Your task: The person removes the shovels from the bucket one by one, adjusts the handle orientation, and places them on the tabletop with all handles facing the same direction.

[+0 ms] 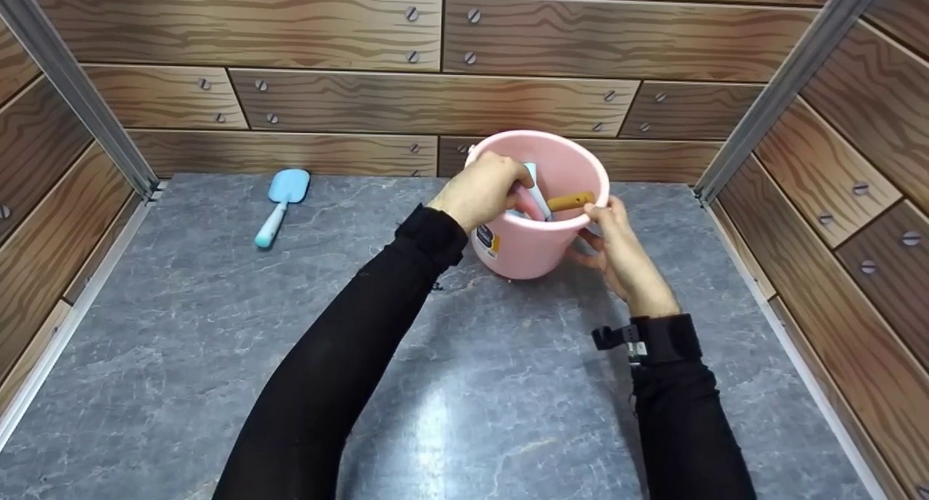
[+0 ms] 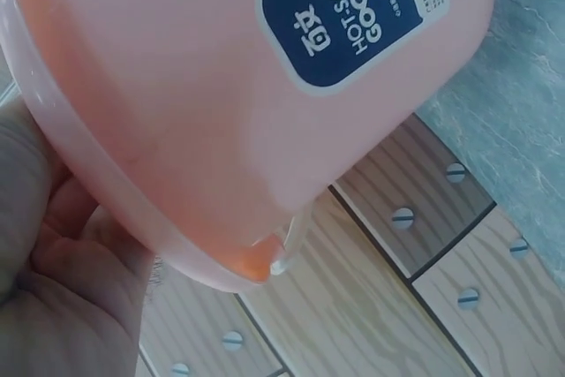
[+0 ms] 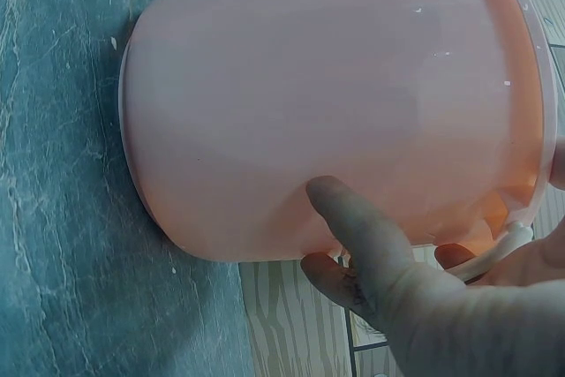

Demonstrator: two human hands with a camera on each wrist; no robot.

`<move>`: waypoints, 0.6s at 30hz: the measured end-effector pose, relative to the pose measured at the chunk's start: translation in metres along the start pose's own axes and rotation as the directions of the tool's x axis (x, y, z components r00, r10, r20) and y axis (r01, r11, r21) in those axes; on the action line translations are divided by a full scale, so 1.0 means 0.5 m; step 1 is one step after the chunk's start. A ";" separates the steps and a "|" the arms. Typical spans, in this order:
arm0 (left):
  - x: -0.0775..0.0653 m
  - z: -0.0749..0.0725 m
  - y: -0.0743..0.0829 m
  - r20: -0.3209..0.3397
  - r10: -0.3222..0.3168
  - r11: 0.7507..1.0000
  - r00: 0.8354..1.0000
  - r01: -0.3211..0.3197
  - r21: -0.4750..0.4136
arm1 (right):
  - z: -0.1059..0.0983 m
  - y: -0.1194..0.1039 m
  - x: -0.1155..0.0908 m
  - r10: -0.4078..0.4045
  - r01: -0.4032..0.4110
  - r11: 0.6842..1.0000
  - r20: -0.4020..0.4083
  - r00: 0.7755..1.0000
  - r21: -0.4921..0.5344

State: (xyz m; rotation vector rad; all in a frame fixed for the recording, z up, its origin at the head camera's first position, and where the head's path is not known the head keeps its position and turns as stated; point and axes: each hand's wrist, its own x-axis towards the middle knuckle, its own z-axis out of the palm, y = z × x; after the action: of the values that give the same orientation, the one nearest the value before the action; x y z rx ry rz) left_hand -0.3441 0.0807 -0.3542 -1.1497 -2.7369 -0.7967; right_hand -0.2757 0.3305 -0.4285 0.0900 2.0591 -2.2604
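Observation:
A pink bucket (image 1: 526, 250) stands upright on the floor near the back wall. Over its rim reaches my left hand (image 1: 488, 184), fingers curled round a pink handle (image 1: 532, 204) inside; what that handle belongs to is hidden. Beside it in the bucket lean a pale blue-white handle (image 1: 538, 188) and a mustard-brown handle (image 1: 570, 201). My right hand (image 1: 623, 250) holds the bucket at its right side, thumb at the rim and fingers against the outer wall. In the right wrist view, fingertips (image 3: 328, 193) touch that wall. The left wrist view shows the bucket's blue label (image 2: 340, 28).
A light blue toy shovel (image 1: 289, 186) lies on the grey marbled floor (image 1: 348, 297) at the left. Wood-patterned panels (image 1: 428, 101) enclose the back and both sides, with grey metal posts (image 1: 784, 79) at the corners.

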 end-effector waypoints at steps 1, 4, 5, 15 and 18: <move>-0.001 0.001 0.001 -0.004 0.009 1.000 1.000 -0.009 -0.003 | 0.000 0.000 0.000 -0.001 0.001 1.000 0.000 1.000 0.000; -0.004 0.003 0.002 -0.013 0.034 0.999 0.999 -0.034 -0.013 | -0.001 0.000 0.000 -0.003 0.003 1.000 0.004 1.000 -0.002; -0.004 0.004 0.002 -0.015 0.042 0.999 0.999 -0.042 -0.022 | -0.001 0.000 0.000 -0.004 0.004 1.000 0.005 1.000 -0.001; -0.014 0.007 -0.002 -0.056 0.101 0.994 0.993 -0.103 -0.046 | -0.001 -0.001 0.000 -0.006 0.006 1.000 0.002 1.000 -0.007; -0.016 0.006 -0.002 -0.057 0.112 0.992 0.992 -0.115 -0.053 | 0.000 -0.001 0.000 -0.001 0.001 1.000 0.004 1.000 -0.015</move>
State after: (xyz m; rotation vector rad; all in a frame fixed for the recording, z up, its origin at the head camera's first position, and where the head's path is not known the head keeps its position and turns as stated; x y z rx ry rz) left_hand -0.3385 0.0764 -0.3592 -1.2625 -2.5953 -0.8807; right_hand -0.2760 0.3307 -0.4279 0.0827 2.0743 -2.2436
